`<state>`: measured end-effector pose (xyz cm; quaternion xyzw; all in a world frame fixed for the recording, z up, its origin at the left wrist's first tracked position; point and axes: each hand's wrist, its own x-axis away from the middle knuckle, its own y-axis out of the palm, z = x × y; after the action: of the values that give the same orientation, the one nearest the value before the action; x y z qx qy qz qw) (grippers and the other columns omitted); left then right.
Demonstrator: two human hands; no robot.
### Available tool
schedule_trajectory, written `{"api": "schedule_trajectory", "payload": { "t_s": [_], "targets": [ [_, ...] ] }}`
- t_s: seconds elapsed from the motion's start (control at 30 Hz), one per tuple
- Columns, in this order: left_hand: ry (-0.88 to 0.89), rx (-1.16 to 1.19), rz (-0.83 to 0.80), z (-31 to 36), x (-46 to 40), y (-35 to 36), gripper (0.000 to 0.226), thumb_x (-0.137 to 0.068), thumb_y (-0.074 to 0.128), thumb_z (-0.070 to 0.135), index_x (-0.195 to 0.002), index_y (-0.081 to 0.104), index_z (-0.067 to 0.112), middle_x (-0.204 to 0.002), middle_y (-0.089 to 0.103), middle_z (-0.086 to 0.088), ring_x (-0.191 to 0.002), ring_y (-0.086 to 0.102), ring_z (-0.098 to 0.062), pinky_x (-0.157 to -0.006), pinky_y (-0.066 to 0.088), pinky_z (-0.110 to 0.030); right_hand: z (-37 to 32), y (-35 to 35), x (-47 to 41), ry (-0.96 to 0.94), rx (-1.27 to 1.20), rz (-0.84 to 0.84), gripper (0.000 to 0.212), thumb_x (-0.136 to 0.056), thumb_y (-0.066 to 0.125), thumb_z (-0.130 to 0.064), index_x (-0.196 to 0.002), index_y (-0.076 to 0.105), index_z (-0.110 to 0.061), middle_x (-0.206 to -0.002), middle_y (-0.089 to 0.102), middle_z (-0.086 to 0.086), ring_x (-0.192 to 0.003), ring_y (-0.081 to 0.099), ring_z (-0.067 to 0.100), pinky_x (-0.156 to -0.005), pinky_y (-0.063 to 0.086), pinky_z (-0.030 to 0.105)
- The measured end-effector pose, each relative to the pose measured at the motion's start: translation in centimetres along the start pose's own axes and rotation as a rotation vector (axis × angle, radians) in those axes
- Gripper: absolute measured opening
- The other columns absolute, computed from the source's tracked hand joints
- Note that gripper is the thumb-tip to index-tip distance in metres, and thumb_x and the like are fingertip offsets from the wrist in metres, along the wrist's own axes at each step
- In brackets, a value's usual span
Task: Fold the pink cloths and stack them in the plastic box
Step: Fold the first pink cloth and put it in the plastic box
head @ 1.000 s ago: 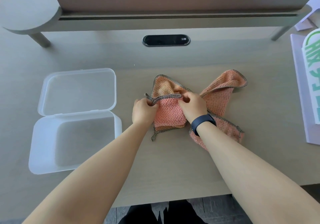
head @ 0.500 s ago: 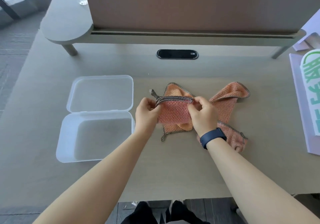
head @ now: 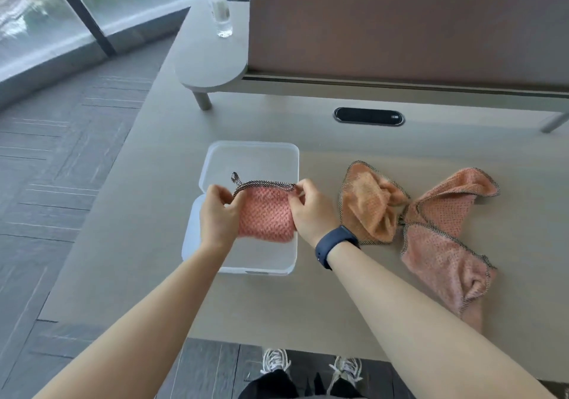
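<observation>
Folded pink cloth [head: 265, 215], which half a second earlier was held over the bare desk beside the heap, now hangs over the open tray of the plastic box [head: 240, 267]; judged stage: first deposit, the tray showing nothing else inside. Left hand [head: 218, 218] pinches the cloth's left upper corner, thumb and fingers curled onto the dark trim; right hand [head: 308, 209] pinches the right upper corner likewise, a dark wristband [head: 335, 244] at its wrist. Both forearms converge from below, palms turned inward. Two unfolded pink cloths [head: 431, 223] lie crumpled on the desk [head: 338, 306], right of the box, awaiting folding
</observation>
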<state>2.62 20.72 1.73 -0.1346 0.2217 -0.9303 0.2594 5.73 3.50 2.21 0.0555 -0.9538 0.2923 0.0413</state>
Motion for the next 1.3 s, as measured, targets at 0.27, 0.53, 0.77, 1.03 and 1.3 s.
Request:
{"api": "schedule_trajectory", "payload": {
  "t_s": [0.27, 0.53, 0.77, 1.03, 1.3],
  "targets": [
    [-0.080, -0.354, -0.116, -5.0, -1.0, -2.9, 0.030, -0.085, 0.062, 0.036, -0.070, 0.048, 0.013, -0.063, 0.055, 0.002, -0.065, 0.055, -0.022, -0.054, 0.043, -0.034, -0.4, 5.7, -0.3, 0.018, 0.368, -0.233, 0.010, -0.089, 0.047, -0.015, -0.086, 0.054, -0.009, -0.079, 0.059, 0.009, -0.070, 0.053, 0.029, -0.058, 0.038, 0.030],
    [-0.039, -0.549, -0.195, -5.8, -1.5, -1.7, 0.031, -0.088, 0.061, 0.036, -0.070, 0.043, 0.017, -0.061, 0.051, 0.002, -0.053, 0.045, -0.017, -0.046, 0.031, -0.027, -0.4, 7.3, -0.5, 0.023, 0.684, -0.382, 0.009, -0.086, 0.044, -0.001, -0.087, 0.048, -0.010, -0.072, 0.052, 0.008, -0.054, 0.044, 0.021, -0.041, 0.027, 0.026],
    [0.051, -0.648, -0.286, -6.4, -1.7, -1.0, 0.021, -0.086, 0.062, 0.024, -0.087, 0.048, 0.008, -0.083, 0.052, -0.005, -0.067, 0.050, -0.026, -0.058, 0.040, -0.034, 0.1, 7.5, -0.5, -0.060, 0.694, -0.301, 0.025, -0.082, 0.042, 0.004, -0.098, 0.035, -0.015, -0.061, 0.046, 0.004, -0.048, 0.045, 0.024, -0.040, 0.024, 0.025],
    [0.279, -0.864, -0.704, -6.7, -1.8, -1.6, 0.026, -0.077, 0.070, 0.026, -0.096, 0.054, 0.020, -0.103, 0.050, -0.001, -0.088, 0.051, -0.022, -0.070, 0.042, -0.032, 0.8, 7.5, 1.5, -0.262, 0.939, -0.533, 0.025, -0.078, 0.049, 0.001, -0.101, 0.054, -0.010, -0.105, 0.046, 0.012, -0.097, 0.048, 0.032, -0.079, 0.045, 0.041],
    [0.378, -0.978, -0.740, -6.6, -2.1, -1.7, 0.031, -0.080, 0.055, 0.005, -0.108, 0.058, 0.017, -0.109, 0.050, -0.005, -0.102, 0.050, -0.025, -0.069, 0.039, -0.032, 0.5, 7.6, 1.6, -0.284, 1.045, -0.532, 0.028, -0.079, 0.051, -0.001, -0.105, 0.056, -0.011, -0.109, 0.050, 0.012, -0.101, 0.048, 0.031, -0.080, 0.042, 0.039]
  ]
}}
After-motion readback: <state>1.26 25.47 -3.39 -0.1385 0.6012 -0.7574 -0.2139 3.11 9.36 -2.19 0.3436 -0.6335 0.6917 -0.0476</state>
